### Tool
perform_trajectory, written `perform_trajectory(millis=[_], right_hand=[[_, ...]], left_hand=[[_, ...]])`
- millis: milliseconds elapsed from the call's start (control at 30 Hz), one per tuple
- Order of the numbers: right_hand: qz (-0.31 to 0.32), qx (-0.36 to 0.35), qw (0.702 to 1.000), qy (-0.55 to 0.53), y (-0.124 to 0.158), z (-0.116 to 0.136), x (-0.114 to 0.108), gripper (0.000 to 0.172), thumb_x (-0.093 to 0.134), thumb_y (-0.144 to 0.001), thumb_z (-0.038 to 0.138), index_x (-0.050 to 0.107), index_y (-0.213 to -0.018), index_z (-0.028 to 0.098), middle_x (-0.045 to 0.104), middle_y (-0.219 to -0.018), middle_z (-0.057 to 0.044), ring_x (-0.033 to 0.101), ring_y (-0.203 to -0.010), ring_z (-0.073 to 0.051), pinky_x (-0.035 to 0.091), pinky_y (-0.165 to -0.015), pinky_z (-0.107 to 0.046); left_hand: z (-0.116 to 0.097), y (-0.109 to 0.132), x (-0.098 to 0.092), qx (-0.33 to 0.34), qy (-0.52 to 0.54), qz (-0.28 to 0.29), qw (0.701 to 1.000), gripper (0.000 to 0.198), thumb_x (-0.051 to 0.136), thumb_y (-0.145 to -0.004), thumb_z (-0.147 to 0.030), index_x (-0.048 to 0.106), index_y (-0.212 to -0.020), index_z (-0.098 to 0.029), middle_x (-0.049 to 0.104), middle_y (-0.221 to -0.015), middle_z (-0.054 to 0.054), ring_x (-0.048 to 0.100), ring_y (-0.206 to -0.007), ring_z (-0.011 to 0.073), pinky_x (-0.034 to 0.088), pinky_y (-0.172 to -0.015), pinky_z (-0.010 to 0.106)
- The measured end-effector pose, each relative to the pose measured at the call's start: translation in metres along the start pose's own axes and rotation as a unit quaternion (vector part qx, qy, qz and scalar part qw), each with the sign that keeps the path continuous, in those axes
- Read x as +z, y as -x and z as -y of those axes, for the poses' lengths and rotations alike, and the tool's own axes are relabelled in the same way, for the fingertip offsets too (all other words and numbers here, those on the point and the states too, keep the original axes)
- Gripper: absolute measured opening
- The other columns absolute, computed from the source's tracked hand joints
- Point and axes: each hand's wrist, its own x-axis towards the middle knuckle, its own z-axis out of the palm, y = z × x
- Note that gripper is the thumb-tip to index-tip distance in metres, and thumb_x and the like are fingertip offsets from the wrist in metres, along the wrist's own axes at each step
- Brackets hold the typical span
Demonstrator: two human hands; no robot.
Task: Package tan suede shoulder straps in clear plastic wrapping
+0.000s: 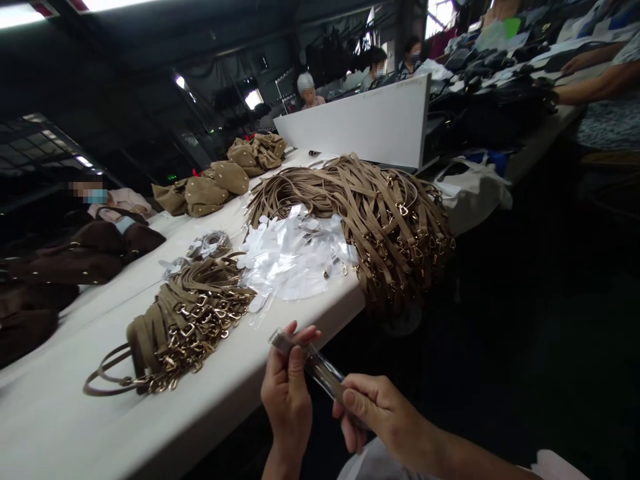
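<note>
A: What are the hands on?

B: A sleeve (324, 373) of clear, glossy plastic, long and narrow, with something brownish inside. It slants through the lower middle of the frame, in front of the table (250, 373).

A: How do they hold it?

B: The left hand (287, 397) rises almost upright from the bottom edge, thumb in front of the sleeve's upper end, fingers behind: a close pinch. The right hand (383, 410) reaches in from the lower right, thumb laid on top, fingers curled beneath, gripping the lower end.

A: And about them?

B: Left of the hands lies a bundle (163, 327) of flat brown straps, shiny gold clasps crowding its right side. Mid-frame there's a heap of films (295, 257), thin, crinkled, partly see-through. Just behind, a bigger pile (345, 193) of straps loops round and spills over the table edge, right of centre.

A: Farther up?

B: A smooth white board (355, 123), standing on its long edge.
</note>
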Motion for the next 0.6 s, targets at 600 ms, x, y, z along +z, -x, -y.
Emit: perform_trajectory(millis=[600], right_hand=[[-0.055, -0.129, 0.92, 0.367, -0.025, 0.04, -0.065, 0.025, 0.068, -0.089, 0.041, 0.074, -0.092, 0.017, 0.068, -0.077, -0.001, 0.059, -0.069, -0.012, 0.043, -0.067, -0.023]], left_hand=[[0.028, 0.043, -0.018, 0.009, -0.071, 0.403, 0.912, 0.029, 0.039, -0.099, -0.03, 0.066, -0.103, -0.02, 0.063, -0.074, 0.004, 0.06, -0.065, 0.0147, 0.046, -0.065, 0.023]])
